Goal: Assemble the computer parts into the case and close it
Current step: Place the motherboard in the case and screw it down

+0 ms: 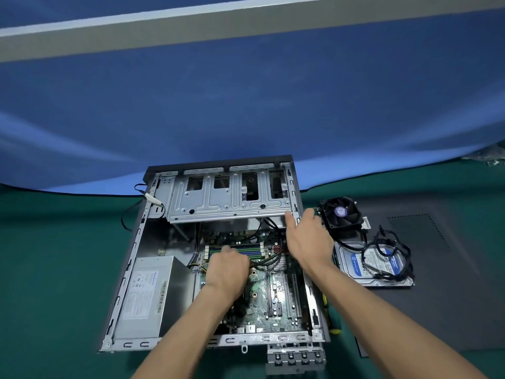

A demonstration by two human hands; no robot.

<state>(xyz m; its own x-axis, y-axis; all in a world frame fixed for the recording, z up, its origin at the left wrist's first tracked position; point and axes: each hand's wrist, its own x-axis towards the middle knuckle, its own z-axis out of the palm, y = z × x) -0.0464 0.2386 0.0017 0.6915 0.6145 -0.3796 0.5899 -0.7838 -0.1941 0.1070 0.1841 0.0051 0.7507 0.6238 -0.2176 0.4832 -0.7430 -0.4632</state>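
Note:
An open grey computer case [128, 272] lies flat on the green table. Inside it sit a green motherboard [276, 299], a silver power supply [153, 296] at the left and a raised metal drive cage [226, 198] at the far end. My left hand [226, 269] is down on the motherboard by the memory slots, fingers curled over black cables [269, 260]; what it holds is hidden. My right hand [306, 236] grips the case's right wall beside the near right corner of the drive cage.
A black cooler fan [341, 213] stands right of the case. A blue-labelled hard drive [374, 265] lies nearer, with black cables [393, 253] coiled on it. The dark side panel [451, 283] lies flat at the right. A yellow-green tool handle [332, 321] rests against the case's right wall.

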